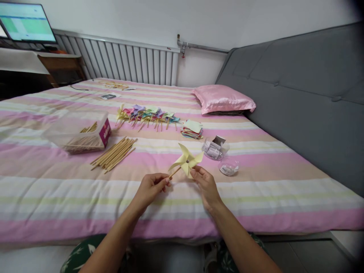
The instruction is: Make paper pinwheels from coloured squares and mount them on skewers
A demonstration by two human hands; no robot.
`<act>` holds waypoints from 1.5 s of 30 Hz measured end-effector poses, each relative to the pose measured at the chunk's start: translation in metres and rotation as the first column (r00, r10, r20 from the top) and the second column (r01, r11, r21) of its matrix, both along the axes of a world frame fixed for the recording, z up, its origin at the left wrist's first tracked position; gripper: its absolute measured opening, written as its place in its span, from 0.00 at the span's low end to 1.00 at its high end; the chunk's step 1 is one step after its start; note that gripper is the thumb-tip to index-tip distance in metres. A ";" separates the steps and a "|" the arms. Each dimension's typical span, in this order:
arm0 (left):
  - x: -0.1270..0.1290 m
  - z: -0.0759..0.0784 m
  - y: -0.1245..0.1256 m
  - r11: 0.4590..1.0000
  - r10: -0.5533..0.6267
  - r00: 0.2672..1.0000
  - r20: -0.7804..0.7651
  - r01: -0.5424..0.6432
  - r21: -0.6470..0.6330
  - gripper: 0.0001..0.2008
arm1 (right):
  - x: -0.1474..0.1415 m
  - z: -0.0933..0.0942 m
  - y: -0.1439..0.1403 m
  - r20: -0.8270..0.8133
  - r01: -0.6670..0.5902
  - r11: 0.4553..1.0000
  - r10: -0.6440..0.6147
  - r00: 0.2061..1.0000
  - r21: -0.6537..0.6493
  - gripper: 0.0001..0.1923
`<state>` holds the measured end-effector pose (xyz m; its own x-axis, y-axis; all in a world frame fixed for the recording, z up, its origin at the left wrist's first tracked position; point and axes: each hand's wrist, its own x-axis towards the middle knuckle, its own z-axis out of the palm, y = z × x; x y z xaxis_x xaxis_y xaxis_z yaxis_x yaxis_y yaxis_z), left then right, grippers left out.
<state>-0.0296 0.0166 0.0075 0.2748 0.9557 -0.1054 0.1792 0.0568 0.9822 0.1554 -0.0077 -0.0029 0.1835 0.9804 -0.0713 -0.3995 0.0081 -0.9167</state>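
Observation:
A pale yellow paper pinwheel (187,161) on a short wooden stick is held up between my hands, above the bed's near side. My left hand (155,186) pinches the lower end of the stick. The fingers of my right hand (205,184) are closed on one of the paper blades, with the thumb in front. A dark pin head shows at the pinwheel's centre. Beyond it lies a row of finished-looking pinwheels (148,114) in several colours. To the left is a loose pile of wooden sticks (113,154).
On the striped bedspread (264,197) stand a clear plastic box (82,132) holding sticks, a stack of coloured paper squares (192,129), a clear tub with small packets (214,148) and a small clear dish (229,168). A pink pillow (223,99) lies near the grey headboard (298,76).

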 end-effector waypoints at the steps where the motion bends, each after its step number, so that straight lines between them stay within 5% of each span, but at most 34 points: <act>1: 0.000 0.000 0.000 1.000 0.003 1.000 -0.004 -0.003 -0.003 0.18 | 0.001 0.000 0.001 -0.007 0.023 1.000 -0.023 1.000 0.020 0.18; 13: 0.003 -0.002 -0.004 0.993 -0.117 0.990 -0.074 0.118 0.006 0.15 | 0.003 -0.003 0.004 -0.020 0.175 0.984 -0.175 0.984 -0.024 0.14; 45: 0.003 -0.009 -0.004 0.983 -0.177 0.981 -0.077 0.180 0.043 0.13 | -0.002 -0.008 0.005 -0.006 0.251 0.968 -0.251 0.968 -0.008 0.15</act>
<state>-0.0266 0.0131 -0.0018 0.4350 0.8964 -0.0849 0.2527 -0.0310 0.9671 0.1535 -0.0025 -0.0109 0.4234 0.9024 -0.0805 -0.3917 0.1022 -0.9144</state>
